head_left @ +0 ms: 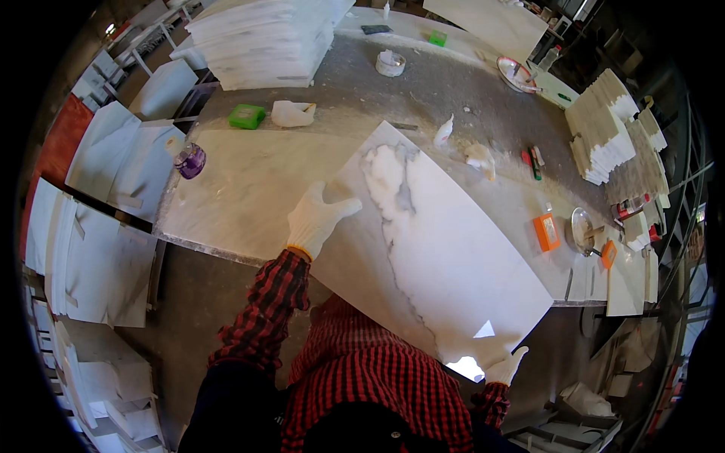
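A polished white marble slab (445,226) with grey veins lies tilted across the near edge of the work table, its near part jutting out over my body. My left hand (321,217), in a white knitted glove, grips its left edge, with the thumb on the top face. At the near right corner my right hand (507,366), also gloved, holds the slab; its fingers are partly hidden by the stone. Bright reflections show near that corner. Left of the slab, a pale stone sheet (226,181) covers part of the table.
Stacked slabs stand at the back left (260,45) and right (600,124). Around the slab are a green block (246,116), a purple bottle (189,160), a white squeeze bottle (444,131), an orange box (545,232) and a metal bowl (581,228). Upright slabs (98,257) lean at the left.
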`<state>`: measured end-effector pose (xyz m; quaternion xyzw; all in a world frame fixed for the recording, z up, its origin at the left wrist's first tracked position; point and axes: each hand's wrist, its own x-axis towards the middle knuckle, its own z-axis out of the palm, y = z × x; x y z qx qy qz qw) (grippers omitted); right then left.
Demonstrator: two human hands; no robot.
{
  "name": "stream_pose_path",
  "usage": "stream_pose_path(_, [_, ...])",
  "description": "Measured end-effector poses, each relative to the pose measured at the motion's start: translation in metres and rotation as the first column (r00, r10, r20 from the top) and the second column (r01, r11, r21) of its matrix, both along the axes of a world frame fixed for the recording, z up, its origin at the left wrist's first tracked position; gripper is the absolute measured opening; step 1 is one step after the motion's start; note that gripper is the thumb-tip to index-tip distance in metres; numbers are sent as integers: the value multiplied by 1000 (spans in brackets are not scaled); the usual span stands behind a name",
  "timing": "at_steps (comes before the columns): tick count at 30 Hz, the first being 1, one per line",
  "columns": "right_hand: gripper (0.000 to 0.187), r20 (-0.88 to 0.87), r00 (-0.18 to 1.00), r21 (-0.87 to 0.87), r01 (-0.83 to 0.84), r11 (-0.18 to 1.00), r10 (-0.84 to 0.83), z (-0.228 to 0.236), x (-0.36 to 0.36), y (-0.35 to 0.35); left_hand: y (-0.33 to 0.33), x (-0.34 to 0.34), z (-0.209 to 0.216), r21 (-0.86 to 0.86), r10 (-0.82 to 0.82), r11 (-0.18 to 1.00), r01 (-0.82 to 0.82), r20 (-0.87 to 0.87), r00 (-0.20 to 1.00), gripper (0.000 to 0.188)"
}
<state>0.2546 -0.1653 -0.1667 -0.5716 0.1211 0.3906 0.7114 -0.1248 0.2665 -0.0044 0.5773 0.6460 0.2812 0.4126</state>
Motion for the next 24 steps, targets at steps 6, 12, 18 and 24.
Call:
stream_pose_path(6, [91,22,1000,-143,2,990,1,21,-14,10,3,10,13,-14,-69,998,68,-137,988,81])
stream_pose_path(12, [82,-10,998,-149,-57,987,56,11,-3,0,3,38,18,281,-149,924,260,-361,920,107])
stream_pose_path(18, [71,186,978,-335,-27,942,94,28,0,9,18,50,13,228,-228,904,363,-460,858,115])
stream_pose_path(24, [48,773,411,-630,415,656,483,62,110,19,25,48,9,272,-246,879,391,-443,862,108])
